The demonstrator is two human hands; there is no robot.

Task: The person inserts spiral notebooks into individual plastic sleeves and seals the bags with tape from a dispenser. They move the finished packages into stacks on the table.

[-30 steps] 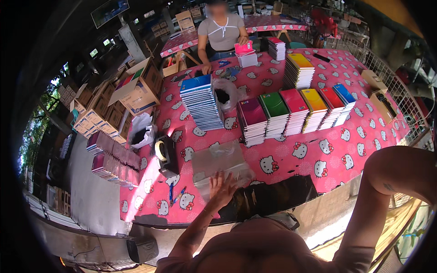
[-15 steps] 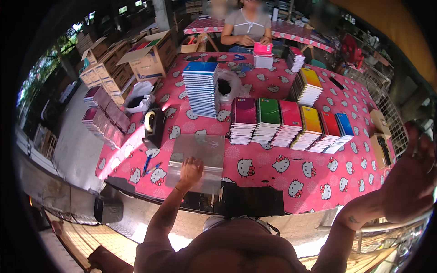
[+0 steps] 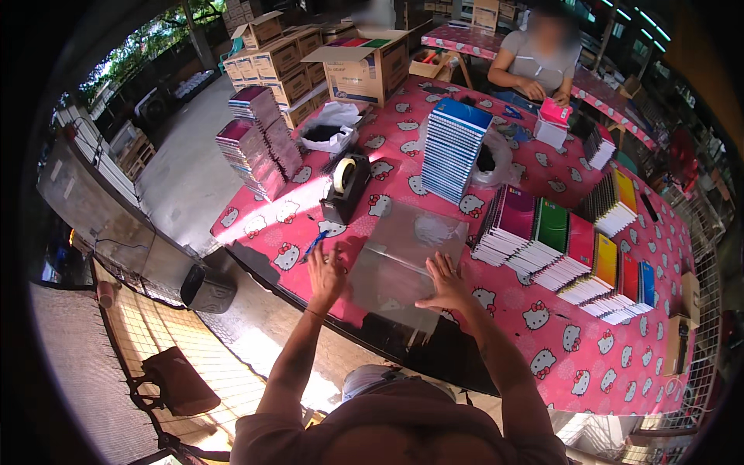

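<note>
Clear plastic bags (image 3: 387, 267) lie flat in a pile at the table's near edge. My right hand (image 3: 447, 288) rests on their right side, fingers spread. My left hand (image 3: 325, 277) is at their left edge, its fingers apart and nothing visible in them. Just beyond its fingertips lies a blue pen-like tool (image 3: 315, 243), partly hidden by the hand. A black tape dispenser (image 3: 346, 190) with a pale roll stands behind it. To the right is a tall stack of blue spiral notebooks (image 3: 453, 155).
Purple-covered notebook stacks (image 3: 260, 151) stand at the table's left corner. Notebooks in several colours, including green ones (image 3: 549, 225), line the right side. A white plastic bag (image 3: 333, 128) and an open carton (image 3: 356, 74) are farther back. Across the table, a person handles a pink notebook (image 3: 554, 112).
My right hand has come in from the far right onto the plastic bags. My left hand has shifted from on top of them to their left edge. The view has turned left.
</note>
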